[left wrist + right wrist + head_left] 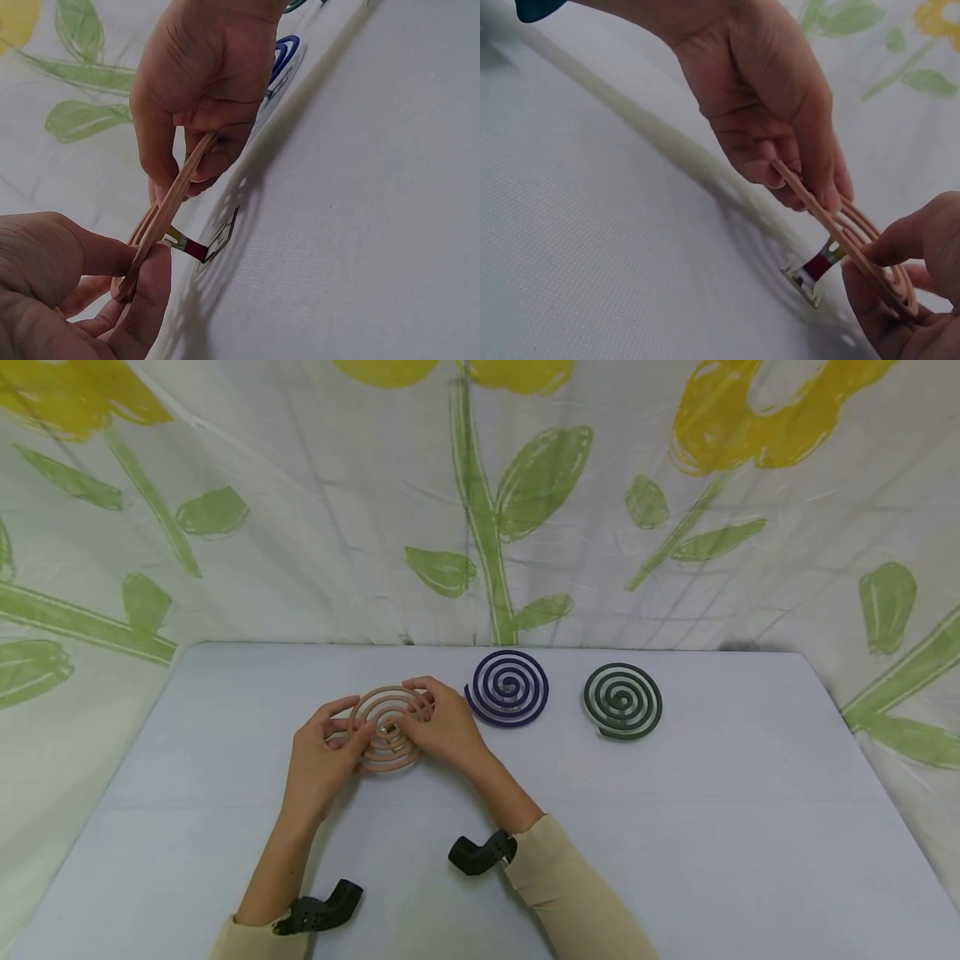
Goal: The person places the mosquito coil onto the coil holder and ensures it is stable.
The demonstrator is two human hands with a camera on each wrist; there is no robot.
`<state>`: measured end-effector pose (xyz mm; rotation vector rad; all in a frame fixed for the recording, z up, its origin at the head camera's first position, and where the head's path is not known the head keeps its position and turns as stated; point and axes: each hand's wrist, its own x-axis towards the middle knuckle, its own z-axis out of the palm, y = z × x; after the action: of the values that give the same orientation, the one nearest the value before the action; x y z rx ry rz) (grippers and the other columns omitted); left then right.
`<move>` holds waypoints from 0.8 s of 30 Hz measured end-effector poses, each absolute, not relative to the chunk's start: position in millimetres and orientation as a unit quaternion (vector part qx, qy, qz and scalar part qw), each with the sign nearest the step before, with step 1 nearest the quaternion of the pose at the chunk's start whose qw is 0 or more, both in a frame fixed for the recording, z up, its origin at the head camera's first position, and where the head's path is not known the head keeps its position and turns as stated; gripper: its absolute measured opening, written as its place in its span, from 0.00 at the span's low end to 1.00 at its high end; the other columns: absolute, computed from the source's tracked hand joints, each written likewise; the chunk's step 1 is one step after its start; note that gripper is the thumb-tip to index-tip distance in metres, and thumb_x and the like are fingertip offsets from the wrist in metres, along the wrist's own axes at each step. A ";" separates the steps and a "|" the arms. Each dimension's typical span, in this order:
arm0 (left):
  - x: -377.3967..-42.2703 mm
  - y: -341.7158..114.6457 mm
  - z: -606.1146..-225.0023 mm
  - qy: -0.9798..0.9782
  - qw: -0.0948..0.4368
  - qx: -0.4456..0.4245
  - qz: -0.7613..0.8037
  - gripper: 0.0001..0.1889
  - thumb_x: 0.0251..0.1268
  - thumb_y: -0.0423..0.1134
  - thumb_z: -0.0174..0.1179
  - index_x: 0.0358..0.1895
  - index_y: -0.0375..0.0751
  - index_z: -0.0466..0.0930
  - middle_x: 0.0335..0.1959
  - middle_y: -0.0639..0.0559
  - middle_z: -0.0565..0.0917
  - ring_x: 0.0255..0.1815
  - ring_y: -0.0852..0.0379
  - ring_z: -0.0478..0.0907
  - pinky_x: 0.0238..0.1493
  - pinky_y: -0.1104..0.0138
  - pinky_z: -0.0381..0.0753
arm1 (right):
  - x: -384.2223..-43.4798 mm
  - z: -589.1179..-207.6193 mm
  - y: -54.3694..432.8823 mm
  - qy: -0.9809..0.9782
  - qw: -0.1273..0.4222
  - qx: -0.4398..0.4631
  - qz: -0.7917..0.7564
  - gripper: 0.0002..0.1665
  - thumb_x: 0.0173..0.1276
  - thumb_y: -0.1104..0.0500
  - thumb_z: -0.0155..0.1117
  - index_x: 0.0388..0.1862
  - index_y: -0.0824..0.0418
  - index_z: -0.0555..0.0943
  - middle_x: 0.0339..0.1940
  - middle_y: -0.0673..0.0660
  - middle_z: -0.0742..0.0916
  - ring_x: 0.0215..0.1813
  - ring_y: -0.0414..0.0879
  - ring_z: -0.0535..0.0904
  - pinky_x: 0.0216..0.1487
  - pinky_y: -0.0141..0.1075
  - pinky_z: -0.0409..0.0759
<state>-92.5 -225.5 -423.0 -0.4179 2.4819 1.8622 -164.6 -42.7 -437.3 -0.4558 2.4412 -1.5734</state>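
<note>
A reddish-brown mosquito coil (387, 769) is held between both hands at the left of the table. My left hand (321, 764) pinches its near left edge between thumb and fingers. On the far right side, my right hand (452, 731) grips the rim, its thumb reaching toward the middle. Under the coil, a small metal stand (219, 241) with a dark red and yellowish upright rests on the table; its upright meets the coil near the centre. Fingers partly hide where they join. Both wrist views show the coil (832, 229) tilted edge-on.
A dark blue coil (510, 724) sits right of my right hand, near the table's back edge. Farther right lies a dark green coil (628, 737). Behind the white table (712, 860) hangs a curtain (322, 568) with painted flowers.
</note>
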 end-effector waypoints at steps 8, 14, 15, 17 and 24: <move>-93.0 -225.8 -422.7 0.794 0.006 -0.136 0.592 0.30 0.76 0.38 0.65 0.77 0.41 0.69 0.51 0.43 0.82 0.32 0.70 0.85 0.29 0.67 0.89 | -165.4 -436.7 -42.8 0.826 0.098 -0.157 -0.533 0.29 0.68 0.58 0.73 0.68 0.57 0.82 0.46 0.61 0.91 0.43 0.44 0.84 0.45 0.31 0.81; -93.6 -225.1 -422.8 0.793 0.007 -0.140 0.593 0.30 0.76 0.37 0.65 0.77 0.41 0.70 0.51 0.41 0.83 0.32 0.70 0.85 0.28 0.68 0.90 | -164.4 -435.0 -42.6 0.828 0.102 -0.153 -0.531 0.29 0.68 0.58 0.73 0.68 0.57 0.82 0.47 0.61 0.90 0.43 0.45 0.84 0.45 0.31 0.80; -93.7 -224.8 -422.5 0.792 0.006 -0.140 0.594 0.30 0.76 0.37 0.65 0.77 0.41 0.70 0.51 0.41 0.82 0.32 0.70 0.85 0.28 0.67 0.90 | -164.2 -434.9 -42.5 0.828 0.102 -0.153 -0.530 0.29 0.68 0.58 0.74 0.68 0.57 0.82 0.47 0.61 0.90 0.43 0.45 0.84 0.45 0.31 0.80; -93.8 -224.5 -422.5 0.791 0.004 -0.140 0.596 0.29 0.76 0.37 0.65 0.76 0.41 0.71 0.50 0.42 0.82 0.32 0.70 0.85 0.28 0.67 0.90 | -164.2 -434.9 -42.6 0.829 0.102 -0.152 -0.529 0.29 0.68 0.58 0.74 0.68 0.57 0.82 0.48 0.61 0.90 0.44 0.45 0.84 0.45 0.31 0.80; -94.2 -225.2 -424.4 0.792 0.006 -0.142 0.593 0.30 0.75 0.37 0.65 0.77 0.41 0.70 0.51 0.41 0.83 0.32 0.71 0.84 0.28 0.68 0.89 | -165.1 -436.1 -42.8 0.827 0.100 -0.155 -0.531 0.29 0.68 0.57 0.74 0.68 0.58 0.82 0.47 0.62 0.91 0.44 0.46 0.84 0.45 0.32 0.81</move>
<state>-94.2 -225.2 -424.4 -0.4449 2.4795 1.8555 -165.1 -42.8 -436.1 -0.4584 2.4454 -1.5690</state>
